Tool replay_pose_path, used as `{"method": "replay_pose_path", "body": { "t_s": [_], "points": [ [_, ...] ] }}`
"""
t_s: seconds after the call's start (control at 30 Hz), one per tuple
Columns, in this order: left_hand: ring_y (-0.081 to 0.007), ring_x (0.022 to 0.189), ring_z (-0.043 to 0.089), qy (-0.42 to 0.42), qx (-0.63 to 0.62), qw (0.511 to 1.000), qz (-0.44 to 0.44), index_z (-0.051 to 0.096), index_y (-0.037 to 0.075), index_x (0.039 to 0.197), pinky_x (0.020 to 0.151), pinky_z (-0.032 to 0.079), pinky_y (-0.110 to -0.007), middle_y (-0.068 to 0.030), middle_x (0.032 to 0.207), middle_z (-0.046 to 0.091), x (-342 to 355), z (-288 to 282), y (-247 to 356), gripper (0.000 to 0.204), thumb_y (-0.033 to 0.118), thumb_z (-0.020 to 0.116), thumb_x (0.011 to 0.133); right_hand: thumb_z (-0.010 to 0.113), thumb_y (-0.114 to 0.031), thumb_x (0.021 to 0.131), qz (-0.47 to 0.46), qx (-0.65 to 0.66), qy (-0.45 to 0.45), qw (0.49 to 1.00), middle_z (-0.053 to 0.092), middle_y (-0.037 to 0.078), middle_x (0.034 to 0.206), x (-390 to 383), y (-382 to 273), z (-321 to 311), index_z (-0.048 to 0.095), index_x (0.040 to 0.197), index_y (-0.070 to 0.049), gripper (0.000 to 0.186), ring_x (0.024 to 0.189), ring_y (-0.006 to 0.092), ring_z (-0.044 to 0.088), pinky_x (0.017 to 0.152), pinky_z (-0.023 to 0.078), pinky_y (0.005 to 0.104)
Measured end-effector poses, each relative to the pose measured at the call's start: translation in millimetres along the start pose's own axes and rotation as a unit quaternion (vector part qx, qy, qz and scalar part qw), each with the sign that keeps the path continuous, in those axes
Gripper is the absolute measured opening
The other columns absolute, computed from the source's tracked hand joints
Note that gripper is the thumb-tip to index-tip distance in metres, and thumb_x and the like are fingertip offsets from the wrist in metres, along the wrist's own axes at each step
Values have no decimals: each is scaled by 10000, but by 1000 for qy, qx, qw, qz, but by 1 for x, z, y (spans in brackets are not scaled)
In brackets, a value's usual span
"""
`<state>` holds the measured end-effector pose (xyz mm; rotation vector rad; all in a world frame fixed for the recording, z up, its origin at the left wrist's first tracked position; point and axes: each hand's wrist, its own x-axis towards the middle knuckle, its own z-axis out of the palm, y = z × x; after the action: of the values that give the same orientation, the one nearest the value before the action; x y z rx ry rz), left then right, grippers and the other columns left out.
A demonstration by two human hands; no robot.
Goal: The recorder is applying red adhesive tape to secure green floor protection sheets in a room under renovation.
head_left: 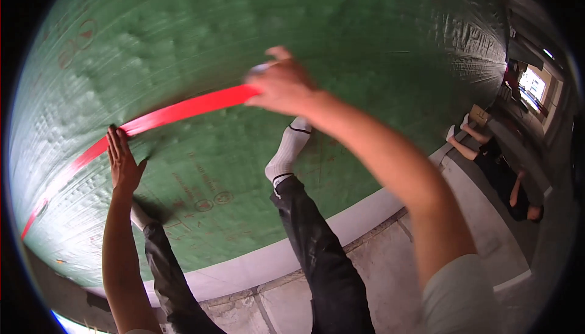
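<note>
Head view: red tape [195, 107] runs across the green sheet [378, 84] from the left rim to the right hand [283, 85]. The left hand [125, 166] is flat, fingers extended, fingertips at the tape. The right hand, blurred, appears to grip the roll [259, 68] at the tape's right end; exact finger contact cannot be told. Progress, as judged: the section left of the left hand lies on the sheet and appears applied. The span between the hands appears raised and remains to be pressed down. No tape shows beyond the right hand.
</note>
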<state>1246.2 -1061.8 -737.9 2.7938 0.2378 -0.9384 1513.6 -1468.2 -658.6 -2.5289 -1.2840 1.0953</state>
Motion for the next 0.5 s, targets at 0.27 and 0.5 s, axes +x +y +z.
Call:
{"method": "replay_pose_path", "body": {
  "t_s": [0.27, 0.5],
  "points": [
    [-410, 1620, 95, 2, 60, 998, -22, 86, -25, 1661, 1303, 188, -519, -261, 1744, 39, 11, -1, 25, 1279, 292, 930, 755, 745, -512, 903, 83, -70, 71, 992, 703, 71, 788, -143, 218, -15, 804, 969, -170, 354, 827, 250, 657, 1032, 426, 409],
    [-412, 1619, 95, -1, 84, 996, -27, 76, -28, 1661, 1300, 196, -531, -270, 1741, 32, 9, 2, 20, 1274, 312, 920, 770, 739, -491, 917, 148, -45, 74, 985, 684, 94, 691, -122, 231, 16, 756, 828, -126, 375, 747, 299, 648, 905, 436, 401]
  ]
}}
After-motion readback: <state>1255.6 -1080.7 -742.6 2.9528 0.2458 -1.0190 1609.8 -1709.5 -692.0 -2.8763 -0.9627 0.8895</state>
